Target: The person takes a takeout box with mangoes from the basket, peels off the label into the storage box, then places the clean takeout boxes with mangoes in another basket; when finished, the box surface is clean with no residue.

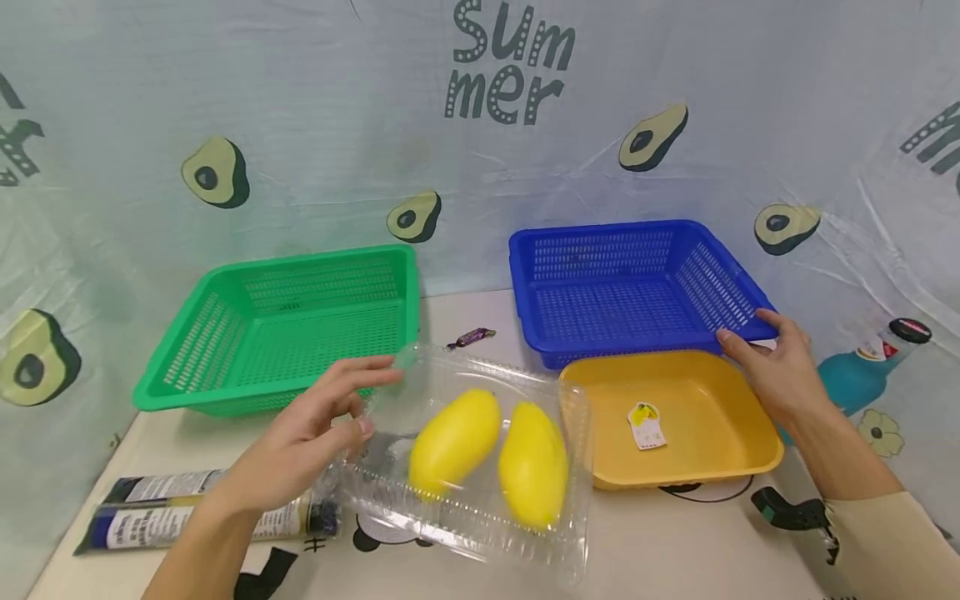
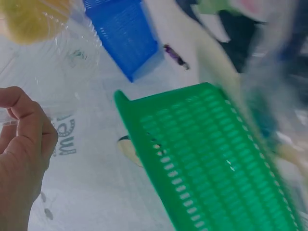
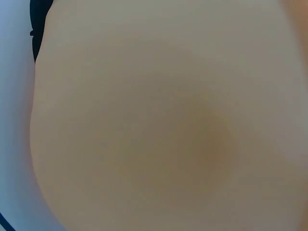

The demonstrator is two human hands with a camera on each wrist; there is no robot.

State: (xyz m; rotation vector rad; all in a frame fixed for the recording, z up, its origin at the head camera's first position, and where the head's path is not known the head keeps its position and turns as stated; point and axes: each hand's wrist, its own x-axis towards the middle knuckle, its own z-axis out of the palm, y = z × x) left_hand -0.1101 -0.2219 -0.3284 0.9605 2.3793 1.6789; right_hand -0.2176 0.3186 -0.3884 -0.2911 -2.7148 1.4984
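In the head view my left hand [image 1: 300,442] grips the left edge of a clear plastic container [image 1: 390,508], which is held tilted above the table. Two yellow mangoes [image 1: 455,442] show in the container. My right hand [image 1: 780,367] has thumb and fingers on the near right corner of a blue basket [image 1: 607,312], pinching its rim. Just in front of that basket sits a yellow tray [image 1: 697,462] with a small paper tag [image 1: 647,427] in it. The left wrist view shows my left hand [image 2: 24,149] at the container's edge; a beige surface fills most of the right wrist view.
A green basket [image 1: 322,333] stands at the back left. Between the baskets lies a small purple-wrapped candy [image 1: 472,337]. Dark-capped printed tubes or packs [image 1: 150,527] lie at the front left. Behind everything hangs a printed sheet [image 1: 315,108].
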